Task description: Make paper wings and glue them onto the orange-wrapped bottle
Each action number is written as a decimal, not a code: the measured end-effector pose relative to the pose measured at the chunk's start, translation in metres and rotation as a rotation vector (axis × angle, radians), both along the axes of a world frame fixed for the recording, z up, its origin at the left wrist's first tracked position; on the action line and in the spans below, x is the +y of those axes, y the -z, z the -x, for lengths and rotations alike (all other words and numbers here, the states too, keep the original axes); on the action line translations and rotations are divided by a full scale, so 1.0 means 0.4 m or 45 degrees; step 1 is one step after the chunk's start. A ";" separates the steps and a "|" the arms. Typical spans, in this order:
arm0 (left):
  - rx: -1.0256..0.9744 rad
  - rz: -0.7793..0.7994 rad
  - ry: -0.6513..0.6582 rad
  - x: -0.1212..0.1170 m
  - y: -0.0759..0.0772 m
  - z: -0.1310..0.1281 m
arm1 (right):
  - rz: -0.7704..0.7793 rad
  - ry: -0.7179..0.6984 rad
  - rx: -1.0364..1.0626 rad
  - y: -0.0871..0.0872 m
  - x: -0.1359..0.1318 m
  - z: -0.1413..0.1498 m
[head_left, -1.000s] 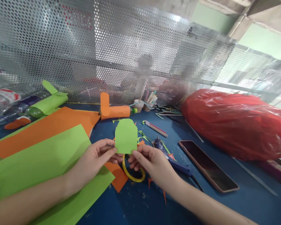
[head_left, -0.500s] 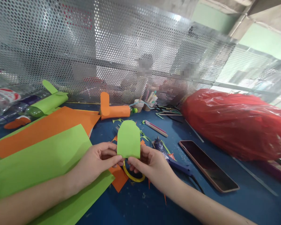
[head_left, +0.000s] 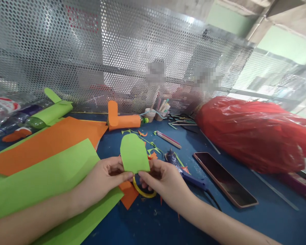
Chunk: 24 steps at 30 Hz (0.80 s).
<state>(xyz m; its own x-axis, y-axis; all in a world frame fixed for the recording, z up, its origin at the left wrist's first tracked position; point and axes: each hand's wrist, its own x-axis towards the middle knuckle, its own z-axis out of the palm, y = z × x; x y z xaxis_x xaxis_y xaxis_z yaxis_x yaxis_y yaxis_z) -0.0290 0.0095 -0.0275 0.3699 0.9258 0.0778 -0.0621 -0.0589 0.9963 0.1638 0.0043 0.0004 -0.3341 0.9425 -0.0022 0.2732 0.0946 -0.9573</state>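
Observation:
A small green paper cutout [head_left: 134, 153] with a rounded top and a straight lower edge stands upright between my hands. My left hand [head_left: 111, 173] pinches its lower left corner, while my right hand [head_left: 159, 175] grips the lower right corner between thumb and fingers. Beneath it lies a yellow ring-shaped thing [head_left: 145, 194], partly hidden by my hands, beside an orange paper piece [head_left: 129, 195]. Large green sheets [head_left: 53, 173] reach under my left forearm. Just right of my right hand rests a blue glue gun [head_left: 193, 180] with a cable.
A smartphone [head_left: 225, 178] and a red plastic bag [head_left: 255, 132] occupy the right. At the back stand an orange-wrapped bottle [head_left: 127, 121] and cups of sticks [head_left: 163, 110], before a perforated metal screen [head_left: 132, 44]. Left are orange paper [head_left: 51, 141], a green-wrapped bottle [head_left: 49, 114] and clear bottles [head_left: 2, 109].
The green cutout has tilted to the left, its top shifting left and slightly down. Both hands keep their pinch on its lower corners. The view has shifted slightly.

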 end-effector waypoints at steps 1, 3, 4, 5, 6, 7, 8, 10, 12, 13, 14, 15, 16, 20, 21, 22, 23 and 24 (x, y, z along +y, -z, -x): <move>-0.004 0.013 -0.014 0.002 0.000 0.001 | 0.006 0.024 0.000 -0.003 0.002 -0.002; -0.002 0.047 -0.042 0.006 0.001 0.001 | 0.023 0.046 0.019 -0.007 0.005 -0.004; -0.004 0.058 -0.055 0.008 0.000 0.001 | 0.030 0.048 0.036 -0.007 0.006 -0.005; -0.011 0.064 -0.064 0.010 0.000 0.001 | 0.032 0.044 0.053 -0.006 0.007 -0.005; -0.029 0.065 -0.072 0.011 0.000 0.001 | 0.026 0.036 0.066 -0.006 0.009 -0.006; -0.053 0.065 -0.079 0.011 -0.001 0.001 | 0.014 0.027 0.072 -0.004 0.010 -0.006; -0.079 0.069 -0.085 0.012 -0.002 0.000 | -0.001 0.018 0.071 -0.003 0.011 -0.006; -0.118 0.075 -0.091 0.011 -0.005 -0.001 | -0.031 0.004 0.048 -0.002 0.014 -0.006; -0.118 0.059 -0.085 0.009 -0.007 -0.003 | -0.048 0.003 0.031 -0.001 0.015 -0.007; -0.110 0.047 -0.079 0.008 -0.008 -0.004 | -0.050 0.006 0.031 0.000 0.015 -0.007; -0.106 0.031 -0.074 0.008 -0.009 -0.004 | -0.049 0.009 0.035 0.000 0.016 -0.008; -0.101 0.021 -0.067 0.007 -0.010 -0.005 | -0.047 0.012 0.043 0.001 0.016 -0.008; -0.097 0.018 -0.062 0.007 -0.010 -0.005 | -0.042 0.015 0.053 0.001 0.016 -0.009; -0.096 0.029 -0.039 0.009 -0.010 0.000 | -0.025 0.039 0.086 0.000 0.016 -0.010; -0.102 0.040 -0.041 0.009 -0.010 0.002 | -0.025 0.045 0.091 -0.001 0.016 -0.010; -0.124 0.057 -0.043 0.009 -0.011 0.004 | -0.025 0.046 0.092 -0.002 0.016 -0.010; -0.164 0.083 -0.042 0.010 -0.011 0.006 | -0.025 0.043 0.090 -0.003 0.015 -0.010; -0.218 0.117 -0.039 0.010 -0.012 0.008 | -0.023 0.036 0.084 -0.003 0.015 -0.010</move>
